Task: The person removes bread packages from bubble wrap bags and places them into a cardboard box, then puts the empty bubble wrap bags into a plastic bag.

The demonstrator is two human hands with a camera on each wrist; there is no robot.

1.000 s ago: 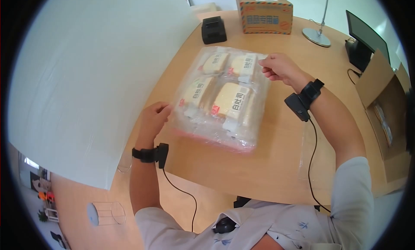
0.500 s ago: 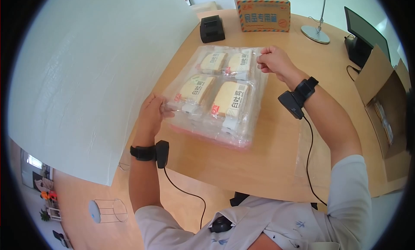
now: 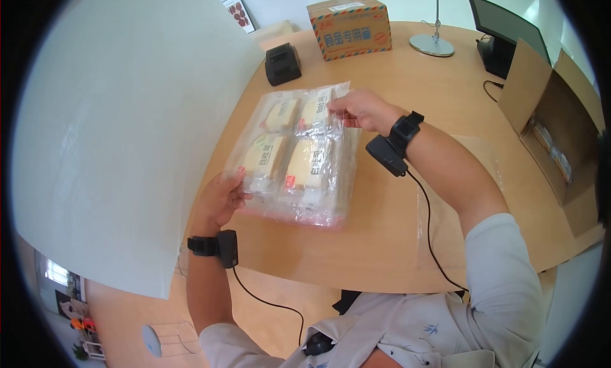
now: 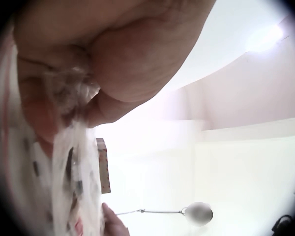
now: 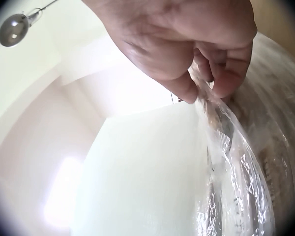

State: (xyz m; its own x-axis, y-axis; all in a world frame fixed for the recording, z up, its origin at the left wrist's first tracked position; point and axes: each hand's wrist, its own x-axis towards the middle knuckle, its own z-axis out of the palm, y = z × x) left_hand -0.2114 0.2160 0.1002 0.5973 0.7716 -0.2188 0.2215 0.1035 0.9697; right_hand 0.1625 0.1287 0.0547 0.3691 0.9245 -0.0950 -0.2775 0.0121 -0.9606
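A clear plastic bag (image 3: 283, 199) holds several wrapped packs of sliced white bread (image 3: 267, 155) with black Chinese lettering and small red labels. My left hand (image 3: 219, 199) grips the bag's lower left edge; in the left wrist view, the bunched film (image 4: 71, 93) shows between thumb and fingers. At the upper right edge, my right hand (image 3: 363, 109) pinches the film, its thumb over the upper right pack. Film crumpled and shiny (image 5: 231, 172) runs down from that pinch in the right wrist view. A pink strip (image 3: 293, 222) borders the bag's near end.
A printed cardboard box (image 3: 353, 34), a black device (image 3: 282, 64) and a lamp base (image 3: 431, 45) stand at the table's back. A monitor (image 3: 506, 31) and an opened carton (image 3: 547, 190) with a packet inside are on the right. A white panel (image 3: 127, 126) borders the left side.
My left hand has taken hold of the bag's left edge. The right hand has shifted inward along the bag's upper right side. The head view has turned, so the background sits farther left.
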